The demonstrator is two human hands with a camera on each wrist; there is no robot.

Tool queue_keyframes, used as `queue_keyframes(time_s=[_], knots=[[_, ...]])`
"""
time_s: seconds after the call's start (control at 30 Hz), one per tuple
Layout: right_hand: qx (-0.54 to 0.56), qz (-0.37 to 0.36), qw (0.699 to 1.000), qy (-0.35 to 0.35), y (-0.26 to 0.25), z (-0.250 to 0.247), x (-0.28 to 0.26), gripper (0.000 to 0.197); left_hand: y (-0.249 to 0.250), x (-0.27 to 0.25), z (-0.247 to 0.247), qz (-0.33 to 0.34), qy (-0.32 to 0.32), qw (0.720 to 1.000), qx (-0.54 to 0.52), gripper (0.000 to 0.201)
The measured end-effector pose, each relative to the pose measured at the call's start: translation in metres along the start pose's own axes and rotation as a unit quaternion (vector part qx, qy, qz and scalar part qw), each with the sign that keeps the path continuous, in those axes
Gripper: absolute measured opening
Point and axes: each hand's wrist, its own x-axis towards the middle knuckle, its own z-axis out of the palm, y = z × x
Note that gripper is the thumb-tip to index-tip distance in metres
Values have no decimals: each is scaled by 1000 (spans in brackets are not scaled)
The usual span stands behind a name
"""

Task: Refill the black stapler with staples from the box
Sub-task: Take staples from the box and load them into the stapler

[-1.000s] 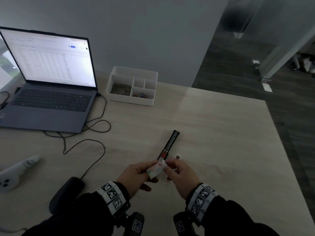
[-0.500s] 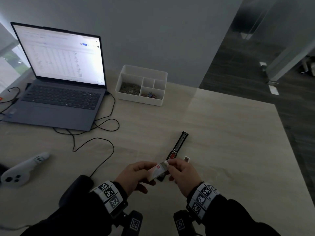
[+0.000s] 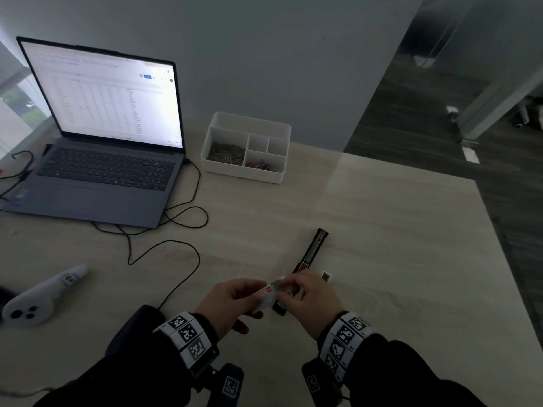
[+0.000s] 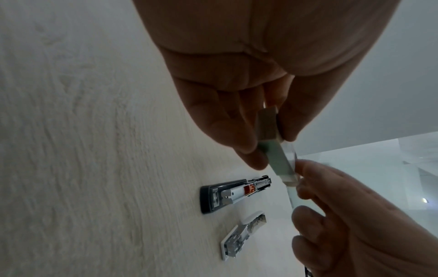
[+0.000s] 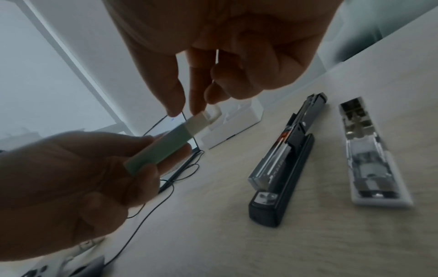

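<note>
The left hand holds the small box tight in its fingers, up over the table. The right hand pinches the white inner part at the box's end. Just past the hands, the black stapler lies open on the table. A white stapler lies open just beside it. Far back sit a white tray and a laptop.
</note>
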Motion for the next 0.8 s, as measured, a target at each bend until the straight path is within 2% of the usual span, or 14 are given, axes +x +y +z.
queue_keyframes(time_s=[0.2,0.43,0.8], knots=[[25,90,996,-8,-1,2,-1,14,-1,0,-4,3,-15,1000,-1,24],[131,168,977,-21,2,5,3,8,-3,1,-6,7,-22,1000,9,22],[163,179,970,-28,7,0,-2,9,2,1,2,11,-29,999,31,21]])
